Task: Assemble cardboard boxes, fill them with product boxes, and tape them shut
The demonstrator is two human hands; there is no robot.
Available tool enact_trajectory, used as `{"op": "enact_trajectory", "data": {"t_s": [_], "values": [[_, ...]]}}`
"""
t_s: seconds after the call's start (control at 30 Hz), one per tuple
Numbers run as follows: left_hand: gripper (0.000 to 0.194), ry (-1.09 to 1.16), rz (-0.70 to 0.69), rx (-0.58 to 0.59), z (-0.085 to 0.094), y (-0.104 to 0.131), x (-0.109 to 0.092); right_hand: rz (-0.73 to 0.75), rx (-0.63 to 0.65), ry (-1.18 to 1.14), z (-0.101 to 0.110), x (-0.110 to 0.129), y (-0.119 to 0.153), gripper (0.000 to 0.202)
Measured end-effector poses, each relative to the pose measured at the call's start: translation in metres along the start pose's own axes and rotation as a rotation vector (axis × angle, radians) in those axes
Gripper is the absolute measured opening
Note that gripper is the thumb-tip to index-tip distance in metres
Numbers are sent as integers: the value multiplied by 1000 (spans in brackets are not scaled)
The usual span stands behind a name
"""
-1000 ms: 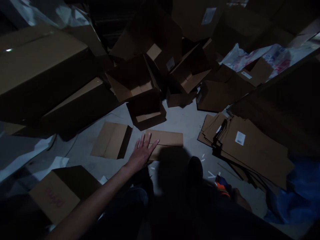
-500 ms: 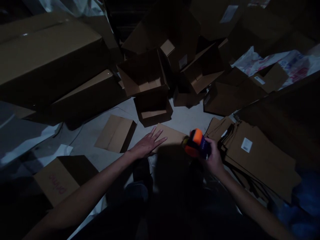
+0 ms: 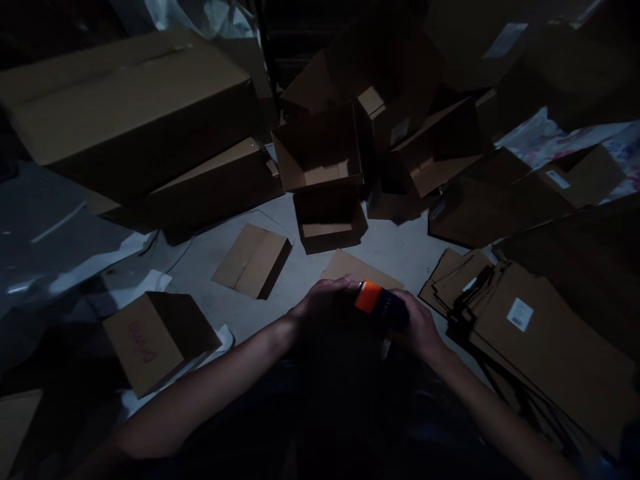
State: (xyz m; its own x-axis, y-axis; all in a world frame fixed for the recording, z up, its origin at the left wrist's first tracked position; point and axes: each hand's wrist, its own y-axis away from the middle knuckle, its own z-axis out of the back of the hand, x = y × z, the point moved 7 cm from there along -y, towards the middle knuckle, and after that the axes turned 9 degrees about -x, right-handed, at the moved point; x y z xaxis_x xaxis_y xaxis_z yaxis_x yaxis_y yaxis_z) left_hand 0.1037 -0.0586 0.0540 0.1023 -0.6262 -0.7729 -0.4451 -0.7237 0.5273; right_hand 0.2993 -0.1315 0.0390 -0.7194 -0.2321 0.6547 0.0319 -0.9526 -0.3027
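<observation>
Head view: right hand (image 3: 417, 323) has its fingers closed around an orange and dark-blue object (image 3: 381, 303), held above the floor (image 3: 195, 273). Left hand (image 3: 325, 293) is at the object's orange end; finger spread and contact cannot be told in the dim light. Cardboard piece (image 3: 363, 267) lies on the floor, partly hidden behind both hands.

On my feed, the left forearm (image 3: 215, 383) and right forearm (image 3: 480, 397) are bare and slender, tapering to an ungloved left hand (image 3: 323, 295) and right hand (image 3: 421, 325). Below, I see dark clothing (image 3: 430, 427), probably trousers, blurred by gloom.
</observation>
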Motion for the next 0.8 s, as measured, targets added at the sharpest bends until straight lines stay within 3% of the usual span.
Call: {"op": "enact_trajectory", "data": {"t_s": [0.1,0.2,0.3,0.4,0.53,0.63,0.8], "values": [[41,83,91,101,-5,1,6,8,11,12,-2,2,0,54],[39,21,31,-13,11,-13,14,3,68,28,-2,1,2,67],[39,-96,-100,-234,46,-34,16,-41,195,94,-1,0,5,88],[39,-239,-180,-429,90,-50,11,-89,284,173,1,4,6,89],[35,-314,-196,-531,132,-65,8,-124,305,207,-4,16,-8,84],[34,-328,-176,-558,143,-76,15,-88,299,298,-14,21,-22,82],[37,-341,-71,-503,138,-90,42,-23,251,377,-24,21,-30,79]]}}
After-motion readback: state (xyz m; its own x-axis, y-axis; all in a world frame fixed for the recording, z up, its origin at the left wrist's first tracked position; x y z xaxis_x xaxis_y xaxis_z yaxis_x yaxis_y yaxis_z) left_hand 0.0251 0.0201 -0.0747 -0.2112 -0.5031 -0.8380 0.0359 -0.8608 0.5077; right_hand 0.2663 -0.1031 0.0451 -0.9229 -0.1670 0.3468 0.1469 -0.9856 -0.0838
